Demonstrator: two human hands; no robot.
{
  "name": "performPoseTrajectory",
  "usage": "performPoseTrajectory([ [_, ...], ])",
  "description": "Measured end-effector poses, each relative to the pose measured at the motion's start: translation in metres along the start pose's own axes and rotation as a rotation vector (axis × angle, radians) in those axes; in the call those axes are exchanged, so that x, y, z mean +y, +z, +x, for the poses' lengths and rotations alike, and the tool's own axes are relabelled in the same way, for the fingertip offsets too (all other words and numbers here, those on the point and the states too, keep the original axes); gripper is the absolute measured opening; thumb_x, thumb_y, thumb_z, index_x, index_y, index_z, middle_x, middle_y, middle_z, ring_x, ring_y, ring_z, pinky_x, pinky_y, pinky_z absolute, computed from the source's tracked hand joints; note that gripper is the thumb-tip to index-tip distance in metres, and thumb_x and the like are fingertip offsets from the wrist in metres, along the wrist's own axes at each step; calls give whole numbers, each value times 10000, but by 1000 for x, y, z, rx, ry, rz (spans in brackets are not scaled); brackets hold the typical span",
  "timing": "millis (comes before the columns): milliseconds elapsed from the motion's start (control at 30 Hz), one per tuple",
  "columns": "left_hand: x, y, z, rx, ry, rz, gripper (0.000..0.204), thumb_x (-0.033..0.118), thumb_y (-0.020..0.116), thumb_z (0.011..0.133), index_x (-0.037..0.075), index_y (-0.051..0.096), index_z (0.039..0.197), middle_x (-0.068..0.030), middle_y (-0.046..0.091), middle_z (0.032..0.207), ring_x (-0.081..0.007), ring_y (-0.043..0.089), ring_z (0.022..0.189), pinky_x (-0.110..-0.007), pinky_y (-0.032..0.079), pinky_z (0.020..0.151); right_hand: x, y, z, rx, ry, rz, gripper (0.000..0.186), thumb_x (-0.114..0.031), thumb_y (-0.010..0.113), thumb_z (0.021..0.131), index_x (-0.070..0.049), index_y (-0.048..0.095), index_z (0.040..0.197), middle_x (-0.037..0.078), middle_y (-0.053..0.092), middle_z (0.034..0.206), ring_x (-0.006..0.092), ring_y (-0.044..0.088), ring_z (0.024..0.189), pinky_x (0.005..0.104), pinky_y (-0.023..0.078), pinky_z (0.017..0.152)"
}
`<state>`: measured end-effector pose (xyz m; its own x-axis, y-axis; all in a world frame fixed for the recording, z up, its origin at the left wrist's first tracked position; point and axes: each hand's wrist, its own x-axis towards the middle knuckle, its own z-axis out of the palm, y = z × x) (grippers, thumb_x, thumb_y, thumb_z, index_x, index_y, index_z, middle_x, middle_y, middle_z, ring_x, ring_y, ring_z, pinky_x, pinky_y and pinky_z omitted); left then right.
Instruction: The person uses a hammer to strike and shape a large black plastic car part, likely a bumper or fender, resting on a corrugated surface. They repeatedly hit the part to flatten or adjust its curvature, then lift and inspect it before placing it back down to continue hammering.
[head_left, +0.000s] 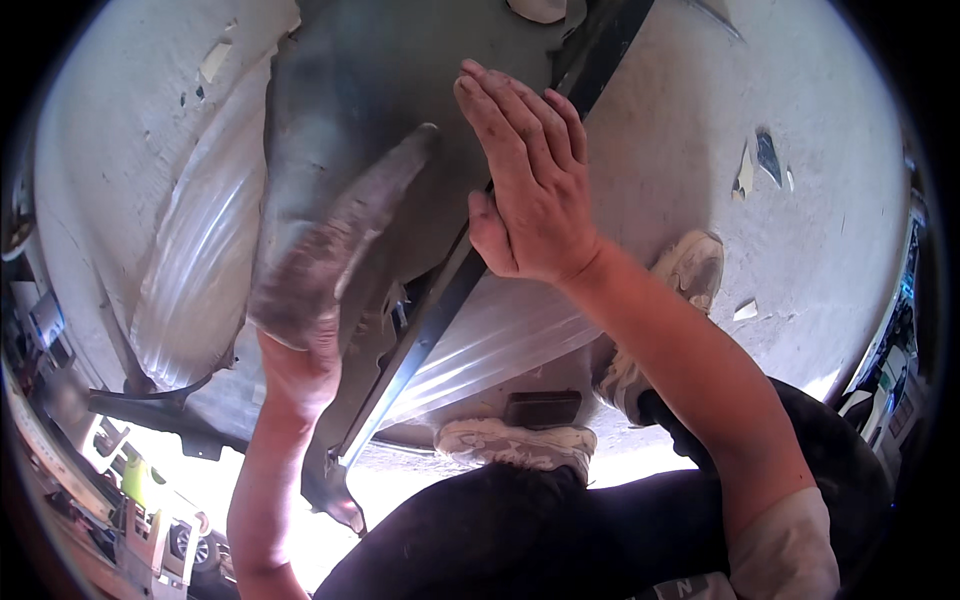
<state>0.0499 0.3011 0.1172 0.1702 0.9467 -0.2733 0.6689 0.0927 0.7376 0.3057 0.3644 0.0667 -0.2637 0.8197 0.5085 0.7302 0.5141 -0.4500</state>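
My left hand [318, 265] is held out, its palm dark with dirt. Motion blurs it, but its stretched fingers show nothing in them. Opposite it, my right hand [535, 175] is raised flat with the fingers straight and the thumb a little apart, holding nothing. A gap separates the two hands. Beneath them lies a large dark grey panel [350, 90], partly hidden by my left hand and forearm. Along its right side runs a long narrow black strip [425, 335], which passes behind my right hand. Whether either hand touches the panel or strip I cannot tell.
Ribbed clear plastic sheeting [205, 240] lies left of the panel. A dark rectangular piece [543, 407] rests near my shoe [515, 443]. Dark and pale shards [768, 158] are scattered on the grey floor [830, 220]. Racks and a car wheel [190, 545] appear at lower left.
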Motion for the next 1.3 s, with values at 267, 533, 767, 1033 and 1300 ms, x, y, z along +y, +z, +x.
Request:
performPoseTrajectory([
  [267,7,0,4,15,-28,-20,527,473,476,1005,8,516,759,-202,485,586,-410,482,536,-452,381,509,-1,-3,-3,-30,1,6,701,-223,491,718,-6,482,1385,136,480,1436,288,482,1272,441,293,1114],
  [533,-15,-15,-22,-71,-81,71,523,493,427,1013,18,575,852,-197,524,608,-419,540,584,-460,403,537,-7,-5,-3,-43,18,1,686,-213,481,724,-16,490,1381,132,488,1425,277,486,1264,436,290,1118],
  [767,-22,-25,-44,-154,-221,117,523,483,441,1011,12,652,1100,-196,624,709,-388,638,660,-430,465,590,-6,-3,-1,-51,10,-24,681,-221,487,725,-25,496,1377,120,501,1412,277,486,1262,435,284,1124],
  [1033,-19,-16,-40,-130,-227,217,491,475,482,1000,17,590,862,-188,557,624,-405,571,582,-443,420,529,-4,-1,1,-35,2,-27,680,-219,492,716,-34,504,1370,114,498,1413,275,482,1265,438,283,1124],
  [1300,-43,0,-44,-109,-145,187,593,584,464,967,27,509,767,-182,515,589,-417,521,556,-436,399,500,-3,1,5,-18,-5,-37,644,-239,463,755,-34,509,1364,119,511,1397,280,493,1253,439,288,1115],
])
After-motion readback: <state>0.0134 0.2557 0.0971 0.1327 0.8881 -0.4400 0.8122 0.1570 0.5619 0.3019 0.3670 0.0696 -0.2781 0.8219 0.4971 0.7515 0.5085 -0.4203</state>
